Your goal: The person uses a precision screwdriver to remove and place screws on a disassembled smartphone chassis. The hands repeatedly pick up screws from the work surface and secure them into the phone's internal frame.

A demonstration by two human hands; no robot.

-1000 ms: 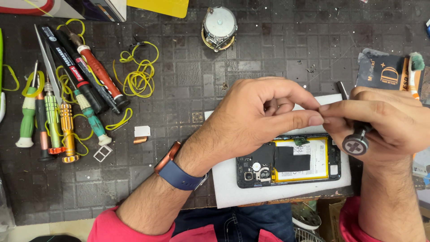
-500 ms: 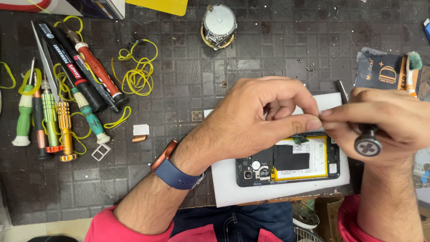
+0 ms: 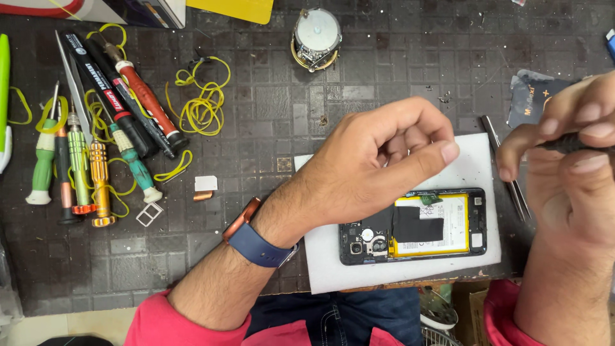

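Left hand (image 3: 371, 166) curled above opened phone (image 3: 416, 225); right hand (image 3: 567, 173) around dark tool (image 3: 570, 143)

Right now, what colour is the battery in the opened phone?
Yellow, partly covered by a black patch; the battery in the opened phone shows best in the head view.

An opened smartphone (image 3: 413, 225) with a yellow battery lies on a white pad (image 3: 471, 172) on the dark bench (image 3: 256, 109). The left hand (image 3: 371, 166) hovers over it, fingers curled. The right hand (image 3: 567, 173) pinches a black tool (image 3: 567, 143). Screwdrivers (image 3: 90, 160) lie far left.
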